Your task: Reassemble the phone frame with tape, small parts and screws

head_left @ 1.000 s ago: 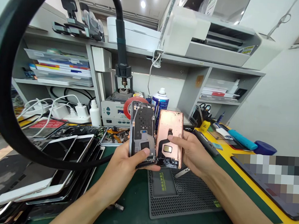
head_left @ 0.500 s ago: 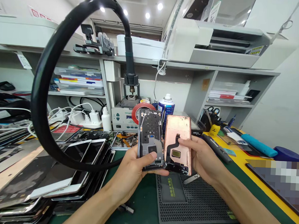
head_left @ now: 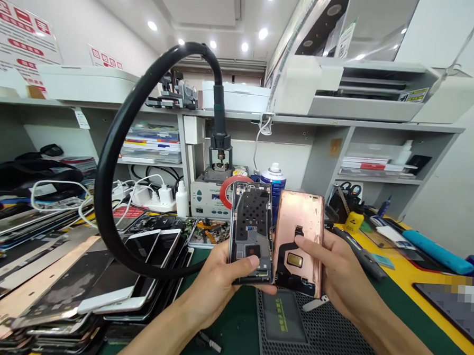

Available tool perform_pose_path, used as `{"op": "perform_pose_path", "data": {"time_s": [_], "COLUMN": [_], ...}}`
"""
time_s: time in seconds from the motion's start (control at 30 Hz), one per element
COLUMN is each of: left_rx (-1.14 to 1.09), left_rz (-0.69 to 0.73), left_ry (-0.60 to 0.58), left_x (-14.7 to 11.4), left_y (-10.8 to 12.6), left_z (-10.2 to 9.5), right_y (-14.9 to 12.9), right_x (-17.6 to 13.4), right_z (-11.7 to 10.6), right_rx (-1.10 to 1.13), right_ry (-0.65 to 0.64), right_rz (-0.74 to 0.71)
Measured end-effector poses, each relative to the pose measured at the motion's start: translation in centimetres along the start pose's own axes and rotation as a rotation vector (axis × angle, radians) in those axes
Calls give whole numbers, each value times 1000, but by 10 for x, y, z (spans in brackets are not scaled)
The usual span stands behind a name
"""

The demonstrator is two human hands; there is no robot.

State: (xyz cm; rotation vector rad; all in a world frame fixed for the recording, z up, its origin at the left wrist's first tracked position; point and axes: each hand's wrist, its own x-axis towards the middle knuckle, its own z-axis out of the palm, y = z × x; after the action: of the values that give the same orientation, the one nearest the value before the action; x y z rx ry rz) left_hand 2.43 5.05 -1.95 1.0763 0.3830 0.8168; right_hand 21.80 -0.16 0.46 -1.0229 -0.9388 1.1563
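Note:
My left hand (head_left: pixel 226 272) grips a dark phone frame (head_left: pixel 253 215), thumb across its lower inner side and fingers underneath. The inner face with its holes and grey plates is turned to me. In my right hand (head_left: pixel 330 256) is a phone screen (head_left: pixel 300 215) with a copper-coloured back, a black flex cable and a small gold-framed window. My right thumb lies on that back beside the cable. Both parts are held upright side by side, close together, over a black honeycomb mat (head_left: pixel 328 336). A thin metal tool (head_left: pixel 314 303) lies on the mat, partly hidden behind the screen.
Stacked phone and tablet parts (head_left: pixel 68 274) cover the left of the bench. A thick black hose (head_left: pixel 107 192) loops above them. Behind my hands stand a grey machine (head_left: pixel 210 194), red tape roll (head_left: pixel 225 193) and blue can (head_left: pixel 274 182). Tools and a yellow bottle (head_left: pixel 353 220) are at right.
The view has tilted up and turned left, so the scene sits lower and further right. Both hands keep the same hold on the two phone parts.

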Motion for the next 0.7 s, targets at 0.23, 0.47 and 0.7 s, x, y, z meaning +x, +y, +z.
{"op": "perform_pose_path", "data": {"time_s": [0.23,0.47,0.7], "left_rx": [22,-4,23], "left_rz": [12,27,5], "left_ry": [2,14,4], "left_x": [0,1,0], "left_y": [3,4,5], "left_z": [0,-3,-4], "right_y": [-3,-5,-12], "right_x": [1,4,6], "right_z": [0,-4,-3], "right_rx": [42,83,211], "right_ry": [21,76,13], "right_rz": [14,60,224]}}
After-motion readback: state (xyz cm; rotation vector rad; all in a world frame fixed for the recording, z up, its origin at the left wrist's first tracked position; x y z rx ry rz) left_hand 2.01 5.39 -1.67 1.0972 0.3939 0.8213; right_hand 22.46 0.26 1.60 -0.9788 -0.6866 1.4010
